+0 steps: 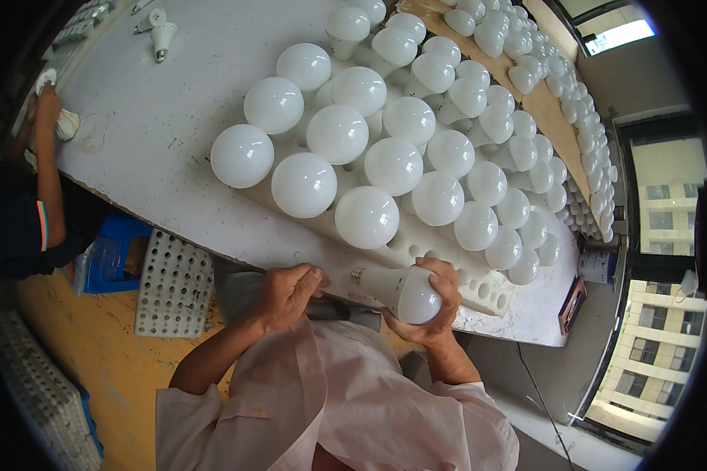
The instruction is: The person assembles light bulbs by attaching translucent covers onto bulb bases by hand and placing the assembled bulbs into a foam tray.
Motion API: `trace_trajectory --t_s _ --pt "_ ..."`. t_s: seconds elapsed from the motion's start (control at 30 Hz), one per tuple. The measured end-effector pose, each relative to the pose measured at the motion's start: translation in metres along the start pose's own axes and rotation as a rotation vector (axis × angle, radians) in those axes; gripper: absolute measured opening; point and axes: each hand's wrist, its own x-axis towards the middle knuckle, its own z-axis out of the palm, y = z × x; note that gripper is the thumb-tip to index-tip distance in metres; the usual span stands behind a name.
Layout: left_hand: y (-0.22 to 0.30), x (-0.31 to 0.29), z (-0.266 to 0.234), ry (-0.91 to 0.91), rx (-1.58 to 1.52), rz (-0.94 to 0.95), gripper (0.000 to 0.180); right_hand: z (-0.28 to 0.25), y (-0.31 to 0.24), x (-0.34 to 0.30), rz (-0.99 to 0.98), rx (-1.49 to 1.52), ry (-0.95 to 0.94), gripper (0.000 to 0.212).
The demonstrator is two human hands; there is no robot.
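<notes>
My right hand [446, 302] is wrapped around the white globe of an LED light bulb [386, 287]. The bulb lies sideways, its metal screw base pointing toward my left hand [291, 294]. That left hand is closed, thumb against curled fingers, a short gap from the screw base. Whether something small sits in its fingers I cannot make out. Just beyond my hands, a white foam tray [485, 292] with round holes holds rows of similar bulbs [367, 217], globes up.
The grey-white worktable [173, 133] carries two loose bulbs [163, 39] at the far left. More bulbs stand on a brown board [546, 98] at the back right. A co-worker's hand [47, 102] is at the left edge. Below are a blue crate [111, 255] and a holed tray [173, 286].
</notes>
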Motion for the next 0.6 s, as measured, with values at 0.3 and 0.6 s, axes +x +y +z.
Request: trace_trajectory --t_s 0.3,0.6 --pt "-0.008 -0.005 -0.007 0.048 0.073 0.067 0.016 -0.018 -0.01 0.036 -0.039 -0.477 0.019 0.083" --pt "0.003 -0.012 -0.069 0.435 0.02 0.234 0.012 -0.031 -0.007 0.017 -0.125 -0.403 0.109 0.064"
